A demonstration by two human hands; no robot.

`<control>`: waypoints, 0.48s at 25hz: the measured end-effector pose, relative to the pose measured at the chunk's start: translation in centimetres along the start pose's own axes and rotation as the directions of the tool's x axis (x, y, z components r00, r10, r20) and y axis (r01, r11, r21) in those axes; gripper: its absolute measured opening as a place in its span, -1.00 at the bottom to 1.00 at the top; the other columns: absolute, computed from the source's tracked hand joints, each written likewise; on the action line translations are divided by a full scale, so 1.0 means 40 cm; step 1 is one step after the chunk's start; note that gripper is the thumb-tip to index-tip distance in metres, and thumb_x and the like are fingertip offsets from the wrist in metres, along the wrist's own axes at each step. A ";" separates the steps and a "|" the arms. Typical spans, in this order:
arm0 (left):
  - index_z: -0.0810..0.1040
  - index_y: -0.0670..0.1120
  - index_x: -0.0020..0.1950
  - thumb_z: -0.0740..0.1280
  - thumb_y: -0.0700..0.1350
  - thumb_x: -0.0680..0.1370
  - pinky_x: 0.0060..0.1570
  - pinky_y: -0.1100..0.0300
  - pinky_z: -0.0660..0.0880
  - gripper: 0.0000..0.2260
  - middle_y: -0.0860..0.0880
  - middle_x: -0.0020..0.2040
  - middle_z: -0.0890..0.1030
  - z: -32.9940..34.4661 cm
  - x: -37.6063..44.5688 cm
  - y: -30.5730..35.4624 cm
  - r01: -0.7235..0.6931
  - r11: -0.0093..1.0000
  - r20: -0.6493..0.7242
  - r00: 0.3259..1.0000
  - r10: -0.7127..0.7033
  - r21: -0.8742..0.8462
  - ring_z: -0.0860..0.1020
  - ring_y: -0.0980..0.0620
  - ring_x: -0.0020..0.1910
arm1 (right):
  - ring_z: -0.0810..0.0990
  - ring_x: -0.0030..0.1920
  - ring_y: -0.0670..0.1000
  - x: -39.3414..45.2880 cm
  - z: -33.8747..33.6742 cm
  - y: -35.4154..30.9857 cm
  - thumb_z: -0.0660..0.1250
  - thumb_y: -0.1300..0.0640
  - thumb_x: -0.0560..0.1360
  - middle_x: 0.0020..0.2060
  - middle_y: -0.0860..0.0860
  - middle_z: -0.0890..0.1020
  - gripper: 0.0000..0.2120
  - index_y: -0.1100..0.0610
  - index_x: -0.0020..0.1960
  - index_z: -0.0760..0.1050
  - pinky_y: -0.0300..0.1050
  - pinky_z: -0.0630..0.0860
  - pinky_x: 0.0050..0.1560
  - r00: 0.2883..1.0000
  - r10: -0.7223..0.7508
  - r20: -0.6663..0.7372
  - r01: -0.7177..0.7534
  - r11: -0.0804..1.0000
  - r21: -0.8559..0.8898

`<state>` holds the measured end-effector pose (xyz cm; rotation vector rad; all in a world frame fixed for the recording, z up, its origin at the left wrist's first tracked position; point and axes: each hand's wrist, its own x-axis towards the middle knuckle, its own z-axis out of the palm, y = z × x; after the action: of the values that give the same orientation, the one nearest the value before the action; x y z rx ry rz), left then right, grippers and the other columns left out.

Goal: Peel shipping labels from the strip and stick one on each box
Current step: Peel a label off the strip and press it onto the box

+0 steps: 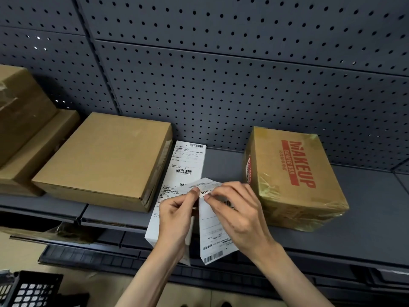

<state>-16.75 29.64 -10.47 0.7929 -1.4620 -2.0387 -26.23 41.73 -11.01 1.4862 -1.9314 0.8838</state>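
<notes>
Head view of a dark grey shelf (pixel 365 218) backed by perforated panels (pixel 221 74). At centre, the strip of shipping labels (pixel 186 162) is laid lengthwise on the shelf, its far end toward 12 o'clock and its near end overhanging the shelf's front edge. The left hand (pixel 174 218) is closed, with thumb and forefinger pinched on the strip at a fold; the right hand (pixel 239 213) is likewise closed, with its fingertips pinched on the upper edge of a partly lifted label (pixel 212 235), which hangs down toward 6 o'clock with its barcode at the lower end. The two pinch points are seen almost touching. At 9 o'clock of the hands, a flat plain cardboard box (pixel 104 160) is set just beside the strip; no label is seen on its top. At 3 o'clock, a taped box printed "MAKEUP" (pixel 294 176) is placed near the right hand, its top likewise unlabelled. At the far left, two further cartons (pixel 24 120) are stacked. At lower left, below the shelf, a black lattice crate (pixel 28 291) is partly shown.
</notes>
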 end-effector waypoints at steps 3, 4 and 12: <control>0.49 -0.48 -0.28 0.41 -0.02 0.54 -0.20 0.04 0.37 -0.50 -0.20 -0.31 0.50 0.000 0.001 -0.004 -0.042 0.999 -0.013 0.999 0.042 0.030 0.41 -0.06 -0.28 | 0.63 -0.10 0.12 0.000 0.004 -0.004 0.45 0.27 0.57 -0.11 0.11 0.68 -0.92 0.27 -0.03 0.70 0.07 0.52 -0.16 0.998 0.052 0.029 -0.054 0.995 0.079; 0.48 -0.46 -0.32 0.39 -0.09 0.57 -0.24 0.08 0.39 -0.54 -0.20 -0.34 0.48 -0.001 0.001 -0.005 -0.045 0.999 -0.034 0.998 0.046 0.030 0.41 -0.03 -0.32 | 0.62 -0.08 0.10 0.000 0.006 -0.007 0.48 0.24 0.56 -0.10 0.09 0.67 -0.93 0.25 -0.03 0.70 0.07 0.52 -0.14 0.993 0.110 0.031 -0.113 0.988 0.108; 0.48 -0.37 -0.29 0.35 -0.19 0.56 -0.32 0.18 0.37 -0.69 -0.18 -0.28 0.53 -0.035 0.009 0.006 -0.002 0.982 -0.130 0.991 -0.023 -0.189 0.43 -0.05 -0.31 | 0.58 0.28 -0.11 0.034 0.001 -0.046 0.51 0.05 0.49 0.23 -0.09 0.60 -0.58 0.02 0.27 0.43 -0.17 0.49 0.32 0.591 0.763 0.262 -0.733 0.373 0.568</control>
<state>-15.98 28.39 -10.66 0.8394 -1.1752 -2.0544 -24.79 40.56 -9.70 0.7190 -2.4297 2.1479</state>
